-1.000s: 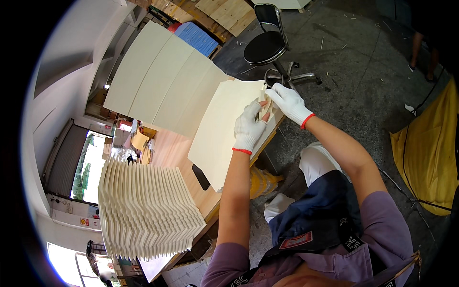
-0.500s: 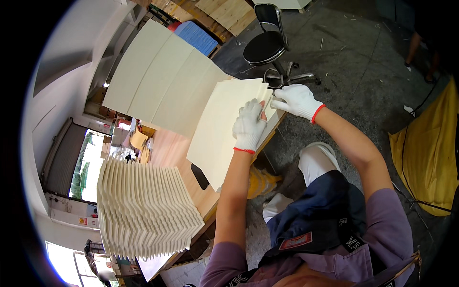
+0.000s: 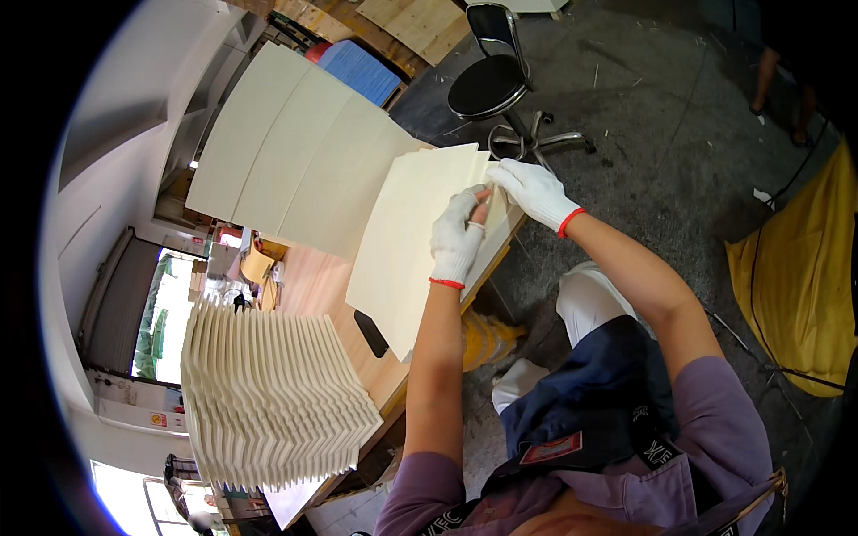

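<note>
My right hand (image 3: 534,189) is now closer to my left hand (image 3: 456,234) than half a second ago, its fingertips in at the pale sheets (image 3: 407,237), while my left bare digits show more beside it.

And here at the corner of the cream sheets (image 3: 402,255), the right hand (image 3: 529,190) tucks its fingertips out of sight, so its exact grip can't be told! The left hand (image 3: 457,236) turns its palm from view, covering part of the cream sheets. A flat black piece (image 3: 370,334) meets their edge; whether it runs beneath is unclear. Upper right, a person (image 3: 766,80) is 2 lower legs, the dark rim swallowing the rest and cropping the yellow cloth (image 3: 791,277)! Far along the surface (image 3: 308,277), small clutter (image 3: 257,263) defies naming.
</note>
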A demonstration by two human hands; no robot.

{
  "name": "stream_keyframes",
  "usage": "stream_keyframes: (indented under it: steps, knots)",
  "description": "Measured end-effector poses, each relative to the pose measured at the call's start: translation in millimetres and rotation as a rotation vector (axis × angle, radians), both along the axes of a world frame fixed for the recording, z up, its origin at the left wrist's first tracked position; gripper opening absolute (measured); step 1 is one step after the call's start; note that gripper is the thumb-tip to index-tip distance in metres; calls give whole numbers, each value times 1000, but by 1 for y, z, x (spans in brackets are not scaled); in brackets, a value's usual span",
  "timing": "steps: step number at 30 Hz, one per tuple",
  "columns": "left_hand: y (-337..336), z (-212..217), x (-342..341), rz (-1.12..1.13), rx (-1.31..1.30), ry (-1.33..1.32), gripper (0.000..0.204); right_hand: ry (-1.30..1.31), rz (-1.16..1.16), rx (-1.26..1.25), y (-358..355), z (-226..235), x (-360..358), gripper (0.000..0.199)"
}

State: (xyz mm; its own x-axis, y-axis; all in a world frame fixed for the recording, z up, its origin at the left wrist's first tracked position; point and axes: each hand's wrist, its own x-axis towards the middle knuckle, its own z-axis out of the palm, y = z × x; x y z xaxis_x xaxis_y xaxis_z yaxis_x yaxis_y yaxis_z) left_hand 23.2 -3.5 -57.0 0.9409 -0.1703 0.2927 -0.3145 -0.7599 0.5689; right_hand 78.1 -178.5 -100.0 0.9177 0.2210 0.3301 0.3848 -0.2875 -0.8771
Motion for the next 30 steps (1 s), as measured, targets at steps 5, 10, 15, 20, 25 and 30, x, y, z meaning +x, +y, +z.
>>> stream_keyframes:
  steps: [5,10,15,20,25,30]
  knots:
    - [3,-3,1,16,16,-17,32,-8,-7,-13,1,0,-1,39]
    - [-3,3,-2,71,33,6,30,24,10,-13,-1,0,-1,39]
    - [4,-6,2,103,20,8,27,3,-35,-114,2,7,-5,39]
    - [-5,0,-2,101,124,-6,26,-11,-44,-65,2,1,-3,40]
    - [-5,1,-3,89,99,-12,30,-5,-41,-53,2,0,-4,40]
    - [2,-4,0,60,63,-19,29,-3,-33,-51,1,2,-4,42]
